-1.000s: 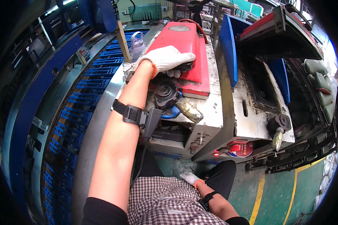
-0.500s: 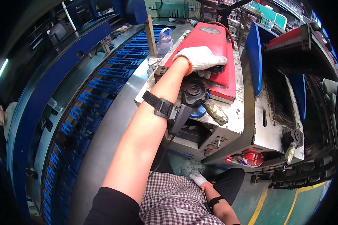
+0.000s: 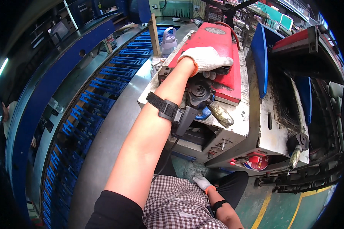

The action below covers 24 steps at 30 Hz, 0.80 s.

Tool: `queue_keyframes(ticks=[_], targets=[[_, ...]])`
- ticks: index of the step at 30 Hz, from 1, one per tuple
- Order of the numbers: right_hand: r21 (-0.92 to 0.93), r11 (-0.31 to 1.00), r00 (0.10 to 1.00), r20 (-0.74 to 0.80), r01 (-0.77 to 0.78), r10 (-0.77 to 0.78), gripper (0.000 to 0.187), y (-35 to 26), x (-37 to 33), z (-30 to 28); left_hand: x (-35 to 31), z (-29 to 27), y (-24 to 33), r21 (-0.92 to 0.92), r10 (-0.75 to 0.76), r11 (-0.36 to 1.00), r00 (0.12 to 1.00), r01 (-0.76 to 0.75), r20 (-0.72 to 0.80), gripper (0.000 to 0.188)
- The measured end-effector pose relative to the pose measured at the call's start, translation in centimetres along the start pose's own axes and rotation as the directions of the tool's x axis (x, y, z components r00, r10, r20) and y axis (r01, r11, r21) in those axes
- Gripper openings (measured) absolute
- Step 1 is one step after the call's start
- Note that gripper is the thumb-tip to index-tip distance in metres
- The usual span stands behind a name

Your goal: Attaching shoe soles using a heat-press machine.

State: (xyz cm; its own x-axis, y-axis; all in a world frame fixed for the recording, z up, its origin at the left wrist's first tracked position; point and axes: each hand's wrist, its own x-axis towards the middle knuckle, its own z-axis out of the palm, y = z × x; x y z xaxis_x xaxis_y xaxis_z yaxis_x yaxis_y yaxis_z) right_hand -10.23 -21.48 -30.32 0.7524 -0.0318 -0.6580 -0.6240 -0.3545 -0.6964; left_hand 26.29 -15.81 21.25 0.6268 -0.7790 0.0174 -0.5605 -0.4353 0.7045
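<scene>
My left hand [image 3: 208, 61], in a white knitted glove with an orange cuff, lies over the red lid [image 3: 210, 40] of a worn white machine [image 3: 237, 124]. Its fingers are wrapped round a black handle [image 3: 223, 70] at the lid's edge; part of the handle is hidden under the glove. Just below that hand is a black round knob [image 3: 200, 92], and beside it a grimy, plastic-wrapped piece [image 3: 221, 114]. My right hand [image 3: 203, 183], also gloved, rests low by my leg with its fingers stretched out and nothing visible in it.
To the left runs a blue slatted conveyor [image 3: 103, 82] along a grey metal table edge [image 3: 111, 133]. A lilac bottle [image 3: 168, 42] stands behind the machine. At right, a second machine [image 3: 271, 133] has its red lid [image 3: 294, 42] raised, next to a blue panel [image 3: 259, 61].
Both my hands stay practically in place, the left still on the handle. At the far left, the person behind the blue beam has shifted.
</scene>
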Motion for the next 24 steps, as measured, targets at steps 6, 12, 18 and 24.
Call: queue_keyframes(ticks=[6, 12, 18, 24], targets=[[0.012, 1.000, 1.000, 0.007, -0.015, 0.015, 0.059, 0.4, 0.4, 0.1, -0.4, 0.0, 0.3, -0.002, -0.002, 1.000, 1.000, 0.002, 0.011, 0.057], [0.034, 0.999, 0.999, 0.017, -0.038, 0.038, 0.062, 0.4, 0.4, 0.1, -0.5, 0.0, 0.3, -0.040, -0.019, 0.999, 1.000, 0.020, 0.020, 0.057], [0.005, 1.000, 0.999, 0.031, -0.013, 0.013, 0.061, -0.1, 0.0, -0.2, -0.3, 0.0, 0.3, -0.015, -0.039, 0.999, 0.999, 0.039, 0.017, 0.056], [0.032, 0.999, 1.000, 0.019, 0.016, -0.016, 0.061, 0.5, 0.2, 0.0, -0.3, 0.1, 0.3, -0.036, -0.035, 0.999, 0.999, 0.035, 0.007, 0.054]])
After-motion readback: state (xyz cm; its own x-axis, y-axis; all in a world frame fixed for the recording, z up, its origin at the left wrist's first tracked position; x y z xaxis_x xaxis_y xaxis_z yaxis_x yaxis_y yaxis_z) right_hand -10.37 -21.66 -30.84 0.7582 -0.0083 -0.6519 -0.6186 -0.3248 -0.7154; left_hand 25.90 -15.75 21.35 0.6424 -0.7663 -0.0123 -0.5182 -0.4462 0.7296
